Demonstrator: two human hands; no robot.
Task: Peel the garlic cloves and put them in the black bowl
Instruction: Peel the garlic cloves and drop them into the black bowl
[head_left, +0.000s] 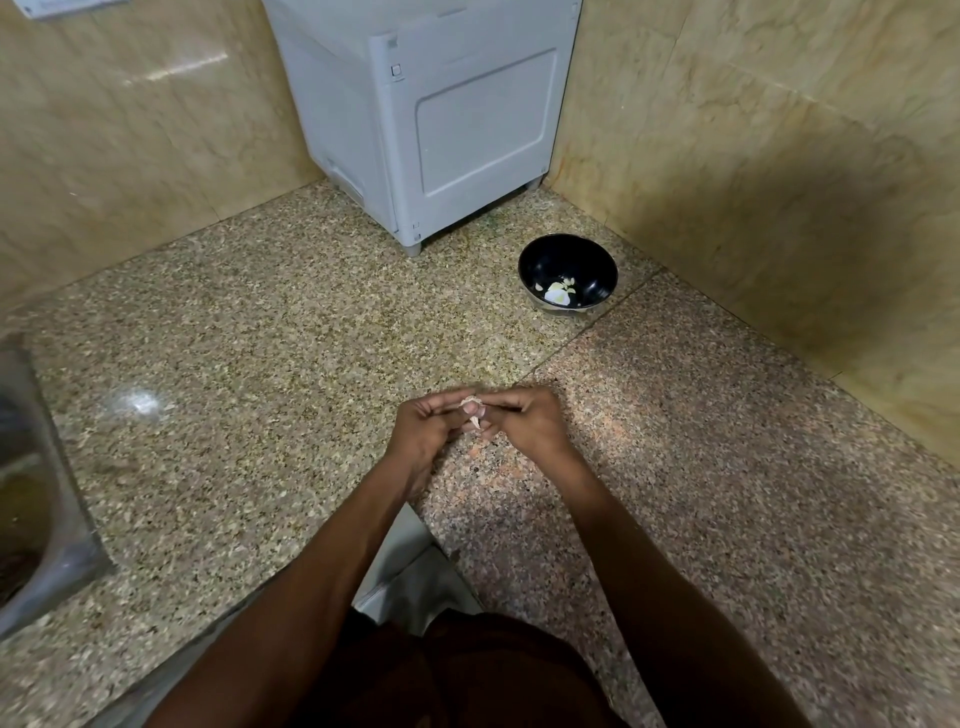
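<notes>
Both hands meet over the granite counter (260, 364) near its front edge. My left hand (423, 431) and my right hand (524, 421) together pinch a garlic clove (472, 410), whose pale papery skin shows between the fingertips. Most of the clove is hidden by the fingers. The black bowl (568, 260) stands further back and to the right, near the corner. A few pale peeled cloves (558, 292) lie in its bottom.
A grey appliance (441, 119) stands in the back corner against the tiled walls (753, 156). A steel sink (31, 467) is set into the counter at the far left. A seam runs across the counter between the bowl and my hands.
</notes>
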